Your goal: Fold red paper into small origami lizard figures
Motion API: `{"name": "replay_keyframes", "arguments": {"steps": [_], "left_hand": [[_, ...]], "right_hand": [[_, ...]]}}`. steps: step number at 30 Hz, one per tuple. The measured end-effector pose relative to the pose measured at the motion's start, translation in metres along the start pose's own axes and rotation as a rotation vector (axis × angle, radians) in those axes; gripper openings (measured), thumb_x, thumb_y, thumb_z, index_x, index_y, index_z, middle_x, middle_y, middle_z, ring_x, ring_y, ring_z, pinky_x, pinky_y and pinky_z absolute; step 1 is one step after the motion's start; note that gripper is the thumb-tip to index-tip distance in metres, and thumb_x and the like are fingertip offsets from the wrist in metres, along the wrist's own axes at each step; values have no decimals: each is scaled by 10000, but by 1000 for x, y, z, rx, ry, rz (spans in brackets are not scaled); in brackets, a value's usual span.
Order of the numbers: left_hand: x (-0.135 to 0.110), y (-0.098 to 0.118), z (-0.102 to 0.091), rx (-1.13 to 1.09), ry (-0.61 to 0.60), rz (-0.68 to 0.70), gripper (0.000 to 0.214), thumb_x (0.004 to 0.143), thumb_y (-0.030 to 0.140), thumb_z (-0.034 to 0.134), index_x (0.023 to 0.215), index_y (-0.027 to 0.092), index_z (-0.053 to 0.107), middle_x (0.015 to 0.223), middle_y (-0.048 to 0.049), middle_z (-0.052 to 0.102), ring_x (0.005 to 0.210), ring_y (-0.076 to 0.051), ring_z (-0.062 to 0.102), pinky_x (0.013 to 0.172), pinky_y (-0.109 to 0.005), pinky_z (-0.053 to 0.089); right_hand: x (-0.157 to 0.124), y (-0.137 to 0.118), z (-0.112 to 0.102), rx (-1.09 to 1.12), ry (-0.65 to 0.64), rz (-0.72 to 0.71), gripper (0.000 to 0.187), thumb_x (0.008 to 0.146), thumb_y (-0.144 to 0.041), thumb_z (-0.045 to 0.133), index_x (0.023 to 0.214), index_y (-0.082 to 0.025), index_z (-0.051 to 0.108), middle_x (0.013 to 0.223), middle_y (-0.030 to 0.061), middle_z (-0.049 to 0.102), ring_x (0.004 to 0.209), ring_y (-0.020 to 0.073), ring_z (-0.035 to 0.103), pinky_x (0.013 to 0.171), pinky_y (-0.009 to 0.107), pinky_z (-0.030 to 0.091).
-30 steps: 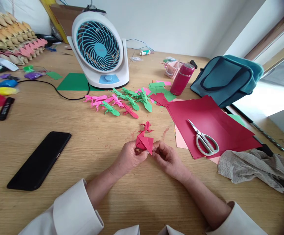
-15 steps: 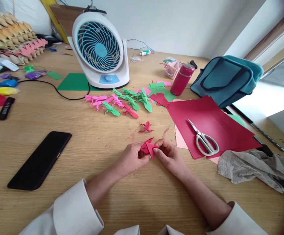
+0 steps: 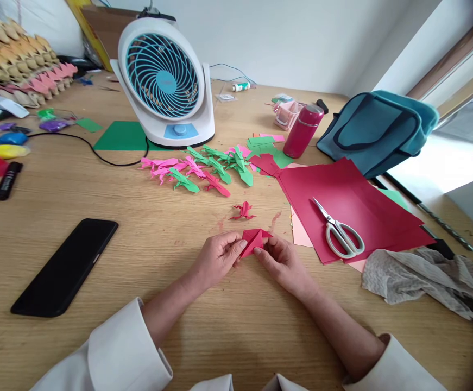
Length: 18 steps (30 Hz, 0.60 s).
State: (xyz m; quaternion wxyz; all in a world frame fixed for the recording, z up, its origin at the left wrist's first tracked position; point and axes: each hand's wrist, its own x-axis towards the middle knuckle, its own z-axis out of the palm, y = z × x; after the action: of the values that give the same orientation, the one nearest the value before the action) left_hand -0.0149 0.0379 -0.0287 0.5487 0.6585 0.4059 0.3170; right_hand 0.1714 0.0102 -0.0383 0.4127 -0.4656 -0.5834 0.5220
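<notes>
My left hand (image 3: pixel 215 258) and my right hand (image 3: pixel 282 262) meet at the middle of the wooden table (image 3: pixel 146 228). Both pinch a small folded red paper piece (image 3: pixel 253 239) between their fingertips, low over the tabletop. A finished small red origami figure (image 3: pixel 243 211) lies just beyond the hands. Further back is a row of pink and green origami figures (image 3: pixel 203 169). White sleeves cover both forearms.
A black phone (image 3: pixel 65 266) lies to the left. Red paper sheets (image 3: pixel 366 217) with scissors (image 3: pixel 339 229) on them lie to the right, beside a grey cloth (image 3: pixel 427 277). A white and blue fan (image 3: pixel 165 81), a red bottle (image 3: pixel 302 132) and a teal bag (image 3: pixel 378 130) stand behind.
The red paper has been folded smaller and lowered toward the table; both hands shifted slightly forward while keeping hold of it.
</notes>
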Motion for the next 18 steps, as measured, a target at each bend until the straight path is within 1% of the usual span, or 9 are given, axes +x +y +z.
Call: {"name": "replay_keyframes", "arguments": {"steps": [2, 4, 7, 9, 13, 18], "left_hand": [[0, 2, 0, 29, 3, 6, 314, 946, 378, 439, 873, 138, 628, 637, 26, 509, 545, -96, 514, 525, -192, 429], [-1, 4, 0, 63, 14, 15, 303, 945, 361, 443, 798, 148, 600, 614, 34, 492, 538, -89, 499, 514, -184, 400], [-1, 5, 0, 112, 43, 56, 343, 936, 333, 461, 640, 162, 488, 574, 45, 428, 527, -77, 449, 500, -180, 349], [-2, 6, 0, 128, 46, 70, 378, 933, 328, 464, 592, 167, 435, 563, 46, 406, 525, -75, 432, 502, -184, 341], [-3, 6, 1, 99, 26, 44, 367, 935, 353, 456, 617, 169, 455, 571, 43, 429, 522, -81, 460, 509, -191, 368], [-2, 2, 4, 98, 46, 58, 271, 885, 345, 539, 691, 158, 515, 644, 32, 484, 557, -80, 455, 516, -195, 351]], "right_hand": [[-1, -1, 0, -20, -10, 13, 249, 889, -448, 614, 895, -200, 635, 802, 24, 629, 711, 159, 549, 663, 281, 462], [-1, -2, 1, -8, -6, 11, 266, 866, -466, 642, 903, -203, 645, 782, 23, 639, 707, 164, 555, 649, 279, 469], [-1, -4, 1, 42, 11, 22, 284, 843, -496, 660, 884, -215, 646, 737, 15, 632, 689, 172, 562, 632, 285, 477], [-1, -4, 1, 74, 13, 44, 297, 837, -518, 656, 863, -222, 640, 722, 14, 624, 667, 173, 559, 613, 288, 475], [-1, -3, 2, 97, 16, 63, 320, 828, -544, 654, 837, -225, 627, 688, 10, 599, 648, 171, 548, 592, 286, 469], [-1, -6, 1, 74, 35, 55, 322, 815, -535, 672, 787, -222, 603, 669, 3, 576, 644, 166, 530, 585, 278, 444]]}}
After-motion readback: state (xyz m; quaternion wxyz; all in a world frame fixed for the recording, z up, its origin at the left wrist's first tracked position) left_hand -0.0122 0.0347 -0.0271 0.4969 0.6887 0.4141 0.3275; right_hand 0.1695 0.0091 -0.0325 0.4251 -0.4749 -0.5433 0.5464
